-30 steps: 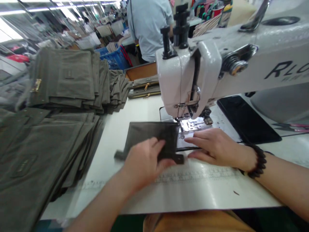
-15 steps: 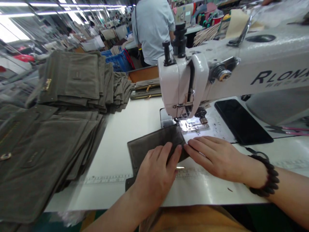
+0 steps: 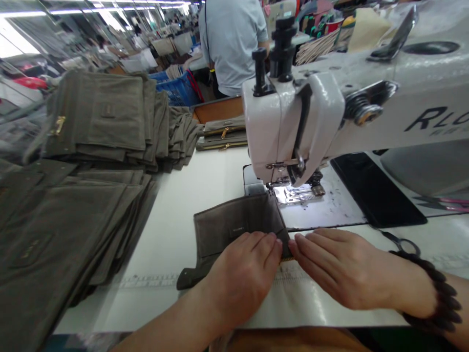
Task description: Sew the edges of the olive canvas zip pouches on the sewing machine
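A dark olive fabric piece [image 3: 220, 227] with a small label and a gold zipper end lies on the white table. Its upper right corner is at the needle area of the white sewing machine [image 3: 264, 127]. My left hand [image 3: 249, 269] is closed on the piece's lower right part, fingers pressed together and thumb near the right edge. From the right, my right hand [image 3: 340, 264] touches that edge with its fingertips, fingers together and nearly straight. A dark beaded bracelet [image 3: 436, 293] circles my right wrist.
Stacks of olive fabric pieces [image 3: 66, 210] fill the left side. Zippered pieces [image 3: 223, 134] lie behind the machine head. A black phone [image 3: 377, 188], black scissors [image 3: 403, 242] and pink-handled snips [image 3: 443, 203] are at the right. A person in a light shirt [image 3: 234, 44] is beyond.
Both hands have moved slightly down and right, nearer the table's front edge. More of the fabric piece shows, including its label and zipper end. The camera view has shifted slightly.
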A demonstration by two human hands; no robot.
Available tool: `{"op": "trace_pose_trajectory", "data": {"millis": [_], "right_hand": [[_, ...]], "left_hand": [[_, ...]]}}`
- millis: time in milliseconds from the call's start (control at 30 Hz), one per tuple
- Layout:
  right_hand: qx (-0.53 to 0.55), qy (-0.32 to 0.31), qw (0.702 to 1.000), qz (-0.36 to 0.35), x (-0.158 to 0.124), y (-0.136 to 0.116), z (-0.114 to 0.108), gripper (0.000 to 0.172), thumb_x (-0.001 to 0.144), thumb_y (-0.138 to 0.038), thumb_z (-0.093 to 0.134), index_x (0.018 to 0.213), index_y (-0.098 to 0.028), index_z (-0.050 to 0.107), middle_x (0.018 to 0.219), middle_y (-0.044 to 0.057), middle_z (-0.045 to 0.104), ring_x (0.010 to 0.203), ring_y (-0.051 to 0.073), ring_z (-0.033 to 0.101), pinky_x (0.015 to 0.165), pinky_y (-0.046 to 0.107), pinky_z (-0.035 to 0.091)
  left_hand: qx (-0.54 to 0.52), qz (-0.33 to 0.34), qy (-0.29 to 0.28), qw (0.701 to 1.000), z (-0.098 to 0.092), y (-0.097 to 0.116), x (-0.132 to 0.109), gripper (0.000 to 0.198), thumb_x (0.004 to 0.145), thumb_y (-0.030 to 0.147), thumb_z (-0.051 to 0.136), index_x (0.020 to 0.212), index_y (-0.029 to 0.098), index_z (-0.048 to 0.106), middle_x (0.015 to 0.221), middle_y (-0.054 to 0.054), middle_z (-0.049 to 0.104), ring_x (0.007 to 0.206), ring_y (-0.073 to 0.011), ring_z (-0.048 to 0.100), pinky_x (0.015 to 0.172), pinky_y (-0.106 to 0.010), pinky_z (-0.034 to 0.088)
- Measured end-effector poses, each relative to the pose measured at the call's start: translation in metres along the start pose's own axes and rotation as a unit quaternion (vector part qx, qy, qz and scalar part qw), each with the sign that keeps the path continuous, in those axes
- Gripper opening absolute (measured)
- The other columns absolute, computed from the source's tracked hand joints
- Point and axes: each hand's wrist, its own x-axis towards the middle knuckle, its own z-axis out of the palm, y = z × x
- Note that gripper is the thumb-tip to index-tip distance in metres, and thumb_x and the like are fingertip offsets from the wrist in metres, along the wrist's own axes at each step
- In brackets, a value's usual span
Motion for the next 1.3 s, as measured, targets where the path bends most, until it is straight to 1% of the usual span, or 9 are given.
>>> {"op": "trace_pose_trajectory", "data": {"millis": [300, 500, 667, 800, 933, 1000, 1100, 1167, 1300], "right_hand": [[0.011, -0.041, 0.999, 0.031, 0.001, 0.007, 0.016, 0.027, 0.085, -0.008, 0.032, 0.077, -0.010, 0.058, 0.071, 0.008, 0.056, 0.060, 0.015, 0.048, 0.054, 0.030, 0.039], [-0.010, -0.018, 0.998, 0.058, 0.006, 0.019, 0.027, 0.030, 0.086, -0.008, 0.030, 0.075, -0.010, 0.058, 0.074, 0.010, 0.056, 0.062, 0.015, 0.046, 0.055, 0.029, 0.037], [-0.015, -0.016, 0.995, 0.093, 0.010, 0.026, 0.035, 0.034, 0.089, -0.012, 0.027, 0.076, -0.011, 0.059, 0.075, 0.009, 0.055, 0.061, 0.014, 0.044, 0.053, 0.028, 0.036], [0.009, -0.019, 0.992, 0.125, 0.008, 0.031, 0.043, 0.030, 0.089, -0.013, 0.030, 0.083, -0.010, 0.060, 0.075, 0.008, 0.054, 0.062, 0.015, 0.045, 0.051, 0.027, 0.038], [0.011, -0.025, 0.991, 0.131, 0.001, 0.036, 0.053, 0.030, 0.088, -0.011, 0.029, 0.098, -0.005, 0.057, 0.085, 0.012, 0.055, 0.070, 0.016, 0.050, 0.056, 0.027, 0.042], [0.019, -0.030, 0.990, 0.139, -0.002, 0.038, 0.056, 0.031, 0.088, -0.011, 0.030, 0.103, -0.004, 0.056, 0.089, 0.014, 0.056, 0.070, 0.015, 0.051, 0.058, 0.028, 0.043], [0.032, -0.040, 0.986, 0.160, -0.003, 0.039, 0.056, 0.030, 0.088, -0.012, 0.031, 0.106, -0.007, 0.056, 0.092, 0.013, 0.057, 0.067, 0.015, 0.051, 0.058, 0.029, 0.043], [0.029, -0.028, 0.984, 0.174, -0.001, 0.038, 0.053, 0.029, 0.089, -0.014, 0.033, 0.104, -0.009, 0.057, 0.091, 0.011, 0.058, 0.067, 0.014, 0.052, 0.058, 0.028, 0.042], [-0.061, 0.011, 0.973, 0.220, 0.003, 0.037, 0.044, 0.031, 0.090, -0.030, 0.036, 0.091, -0.013, 0.062, 0.086, 0.010, 0.061, 0.062, 0.015, 0.053, 0.050, 0.027, 0.037]], "left_hand": [[-0.009, -0.013, -0.004, 1.000, 0.021, -0.009, 0.000, 0.028, 0.084, 0.007, 0.032, 0.101, 0.007, 0.054, 0.098, -0.011, 0.063, 0.085, -0.0181, 0.059, 0.073, -0.030, 0.050], [0.012, 0.017, -0.006, 1.000, 0.030, -0.024, 0.006, 0.026, 0.081, 0.008, 0.040, 0.102, 0.003, 0.054, 0.099, -0.013, 0.062, 0.089, -0.0188, 0.057, 0.081, -0.030, 0.046], [0.043, 0.033, -0.023, 0.998, 0.034, -0.037, 0.011, 0.026, 0.081, 0.008, 0.041, 0.103, 0.005, 0.055, 0.101, -0.010, 0.062, 0.092, -0.0176, 0.055, 0.085, -0.029, 0.043], [0.057, 0.049, -0.044, 0.996, 0.036, -0.046, 0.017, 0.026, 0.080, 0.009, 0.044, 0.103, 0.005, 0.055, 0.102, -0.010, 0.061, 0.093, -0.0174, 0.053, 0.085, -0.028, 0.041], [0.049, 0.044, -0.092, 0.994, 0.036, -0.054, 0.024, 0.023, 0.082, 0.014, 0.047, 0.103, 0.007, 0.054, 0.102, -0.009, 0.060, 0.092, -0.0171, 0.053, 0.083, -0.029, 0.041], [0.044, 0.040, -0.108, 0.992, 0.036, -0.059, 0.026, 0.024, 0.083, 0.016, 0.047, 0.105, 0.008, 0.053, 0.103, -0.008, 0.060, 0.092, -0.0168, 0.053, 0.084, -0.028, 0.040], [0.048, 0.047, -0.123, 0.990, 0.035, -0.065, 0.030, 0.022, 0.084, 0.015, 0.044, 0.103, 0.010, 0.055, 0.104, -0.007, 0.060, 0.093, -0.0164, 0.052, 0.086, -0.027, 0.039], [0.044, 0.046, -0.126, 0.990, 0.034, -0.068, 0.032, 0.021, 0.084, 0.014, 0.043, 0.100, 0.011, 0.057, 0.104, -0.006, 0.061, 0.093, -0.0160, 0.052, 0.086, -0.027, 0.038], [-0.003, 0.025, -0.117, 0.993, 0.031, -0.073, 0.037, 0.020, 0.083, 0.012, 0.044, 0.096, 0.014, 0.060, 0.101, -0.003, 0.062, 0.090, -0.0139, 0.053, 0.086, -0.024, 0.038]]}}
